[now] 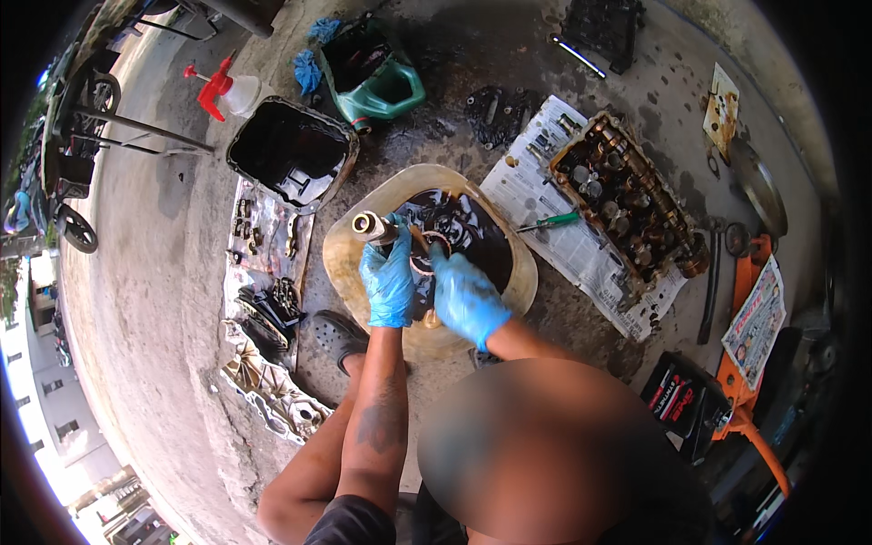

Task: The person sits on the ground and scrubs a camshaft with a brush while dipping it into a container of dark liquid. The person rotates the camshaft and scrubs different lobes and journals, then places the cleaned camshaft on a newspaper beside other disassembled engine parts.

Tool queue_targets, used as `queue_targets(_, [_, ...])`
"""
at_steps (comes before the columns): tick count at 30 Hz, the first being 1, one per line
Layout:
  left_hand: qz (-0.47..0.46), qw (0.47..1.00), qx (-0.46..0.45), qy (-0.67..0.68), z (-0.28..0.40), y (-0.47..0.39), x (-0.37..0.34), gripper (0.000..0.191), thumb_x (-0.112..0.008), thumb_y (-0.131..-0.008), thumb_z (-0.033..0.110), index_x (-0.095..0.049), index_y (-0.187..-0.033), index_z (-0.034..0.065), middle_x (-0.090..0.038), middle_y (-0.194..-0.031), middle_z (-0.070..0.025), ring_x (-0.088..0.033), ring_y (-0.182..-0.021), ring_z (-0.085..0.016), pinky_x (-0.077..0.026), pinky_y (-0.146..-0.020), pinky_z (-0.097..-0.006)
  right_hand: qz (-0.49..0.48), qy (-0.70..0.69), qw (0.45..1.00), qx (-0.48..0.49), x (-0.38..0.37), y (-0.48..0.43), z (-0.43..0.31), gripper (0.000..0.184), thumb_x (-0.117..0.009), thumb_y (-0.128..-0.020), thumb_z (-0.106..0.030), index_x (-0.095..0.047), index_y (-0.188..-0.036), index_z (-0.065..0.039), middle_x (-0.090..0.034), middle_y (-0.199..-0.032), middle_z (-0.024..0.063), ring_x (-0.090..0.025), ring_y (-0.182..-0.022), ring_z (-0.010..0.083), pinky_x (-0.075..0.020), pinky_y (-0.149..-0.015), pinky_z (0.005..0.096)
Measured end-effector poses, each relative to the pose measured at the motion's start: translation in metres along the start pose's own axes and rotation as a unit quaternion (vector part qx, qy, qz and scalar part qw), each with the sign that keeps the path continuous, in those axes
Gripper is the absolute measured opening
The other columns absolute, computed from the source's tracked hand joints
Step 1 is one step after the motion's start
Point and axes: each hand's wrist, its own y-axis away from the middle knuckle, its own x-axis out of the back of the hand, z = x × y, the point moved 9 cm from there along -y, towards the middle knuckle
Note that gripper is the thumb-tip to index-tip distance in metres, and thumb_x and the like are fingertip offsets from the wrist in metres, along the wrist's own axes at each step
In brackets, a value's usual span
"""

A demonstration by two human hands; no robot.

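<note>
My left hand [388, 286], in a blue disposable glove, is closed around a metal shaft-like engine part [375, 228] whose hollow round end points up and left. Close on its right, my right hand [466, 293], gloved too and blurred, grips a slim brownish tool [419, 238], perhaps a brush, against the part. A toothed ring [430, 252] shows between the hands, partly covered. Both hands are over a cut-open plastic container [347, 272] holding dark oily liquid [484, 235].
A cylinder head [627, 197] and a green-handled screwdriver [555, 221] lie on newspaper [524, 170] at right. Up left stand a cut green jug [381, 88], an oily pan [351, 153] and a spray bottle [242, 95]. Small metal parts and a cast cover [272, 392] lie at left.
</note>
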Motion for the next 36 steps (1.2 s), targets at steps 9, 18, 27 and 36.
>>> queue_targets(9, [-0.028, 0.996, 0.021, -0.087, -0.030, -0.028, 0.027, 0.014, -0.065, -0.092, 0.015, -0.060, -0.084, 0.0046, -0.062, -0.077, -0.0006, -0.058, -0.071, -0.010, -0.047, -0.064, -0.0274, -0.072, 0.040, 0.996, 0.043, 0.000, 0.018, -0.020, 0.046, -0.051, -0.081, -0.006, -0.052, -0.124, 0.010, -0.064, -0.089, 0.0279, -0.066, -0.079, 0.0393, -0.0530, -0.073, 0.0448])
queue_targets(18, [-0.015, 0.999, 0.044, -0.004, -0.025, -0.033, 0.039, 0.018, -0.061, -0.095, 0.021, -0.066, -0.091, 0.0040, -0.067, -0.085, -0.0021, -0.057, -0.075, -0.009, -0.047, -0.070, -0.0255, -0.007, 0.023, 0.999, 0.047, -0.027, -0.007, 0.003, 0.033, -0.049, -0.083, -0.006, -0.061, -0.113, 0.004, -0.064, -0.083, 0.0244, -0.064, -0.077, 0.0401, -0.0518, -0.071, 0.0461])
queue_targets(27, [-0.054, 0.998, 0.010, -0.014, -0.013, -0.024, 0.020, 0.018, -0.059, -0.096, 0.016, -0.069, -0.102, 0.0020, -0.069, -0.098, -0.0022, -0.057, -0.082, -0.008, -0.047, -0.073, -0.0236, 0.053, -0.052, 0.994, 0.079, -0.015, -0.022, 0.010, 0.029, -0.049, -0.083, -0.005, -0.062, -0.105, 0.007, -0.065, -0.081, 0.0260, -0.065, -0.076, 0.0402, -0.0529, -0.068, 0.0468])
queue_targets(36, [-0.204, 0.972, 0.027, -0.117, -0.011, -0.027, 0.010, 0.022, -0.054, -0.091, 0.006, -0.069, -0.107, 0.0006, -0.070, -0.106, -0.0052, -0.063, -0.092, -0.014, -0.049, -0.082, -0.0262, -0.091, 0.034, 0.991, 0.088, -0.017, -0.020, -0.003, 0.023, -0.051, -0.081, -0.009, -0.066, -0.096, 0.000, -0.065, -0.082, 0.0246, -0.065, -0.076, 0.0419, -0.0525, -0.068, 0.0482])
